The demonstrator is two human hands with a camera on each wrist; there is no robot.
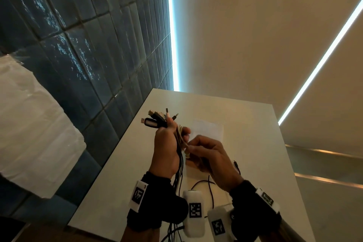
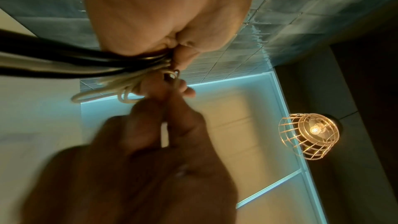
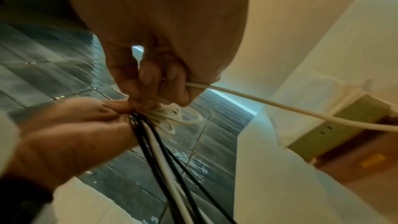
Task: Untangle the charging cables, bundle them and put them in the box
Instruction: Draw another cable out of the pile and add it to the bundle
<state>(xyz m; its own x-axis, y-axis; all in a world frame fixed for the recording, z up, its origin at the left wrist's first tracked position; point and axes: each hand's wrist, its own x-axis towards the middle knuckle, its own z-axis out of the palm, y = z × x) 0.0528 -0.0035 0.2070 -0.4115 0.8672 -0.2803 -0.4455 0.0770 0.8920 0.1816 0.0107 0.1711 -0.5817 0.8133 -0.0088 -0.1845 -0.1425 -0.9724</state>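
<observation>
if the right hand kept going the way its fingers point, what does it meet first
Almost at once the cream cord loops wound on the cable bundle, with the left hand gripping it right behind. The right hand fingertips already pinch the cord there; depth is hard to judge.

We're bare-handed here, with our left hand (image 1: 165,147) and right hand (image 1: 211,158) both uncovered. Each wrist has a chunky black band: the left wristband (image 1: 155,202) and the right wristband (image 1: 253,212). Both carry white padded tabs printed with black square code markers, kinda like QR tags. The left one has a tag (image 1: 138,195) on its outer side and a bigger white block (image 1: 194,212) on the inner side. The right one has a block (image 1: 219,226) and a small tag (image 1: 268,199) too.
</observation>
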